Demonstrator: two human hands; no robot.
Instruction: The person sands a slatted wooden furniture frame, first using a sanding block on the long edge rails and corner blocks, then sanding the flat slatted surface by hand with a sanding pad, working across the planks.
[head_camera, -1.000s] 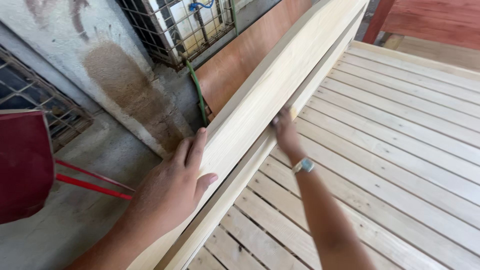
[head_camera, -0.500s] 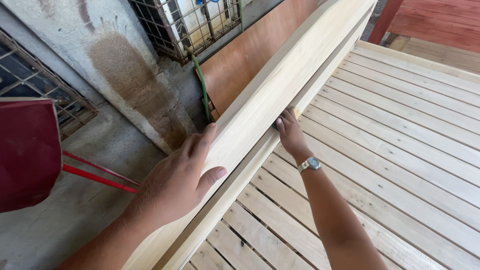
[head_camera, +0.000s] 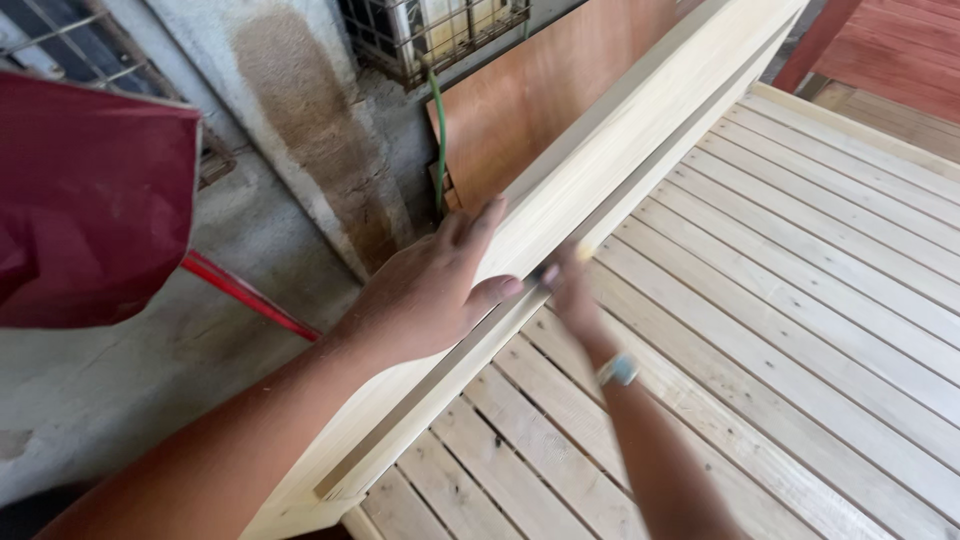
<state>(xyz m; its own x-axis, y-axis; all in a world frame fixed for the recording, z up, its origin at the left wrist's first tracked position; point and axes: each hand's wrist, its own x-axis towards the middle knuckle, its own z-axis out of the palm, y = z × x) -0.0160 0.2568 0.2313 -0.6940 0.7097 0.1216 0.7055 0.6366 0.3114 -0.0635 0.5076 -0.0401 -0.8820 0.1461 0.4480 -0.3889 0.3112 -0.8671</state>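
Left hand (head_camera: 430, 290) spread flat, palm gripping top edge of pale smooth wooden side rail (head_camera: 640, 150) | right hand (head_camera: 570, 285) blurred, pressed against rail's inner face, grip unclear | rail stands upright along slatted bed frame (head_camera: 800, 300) | rough concrete wall (head_camera: 290, 130) beyond

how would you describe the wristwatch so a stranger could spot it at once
Start at the pale slatted wooden bed frame, then follow its raised side rail down to the two hands. The wristwatch is on the right hand's wrist, the only small silvery thing among bare wood.
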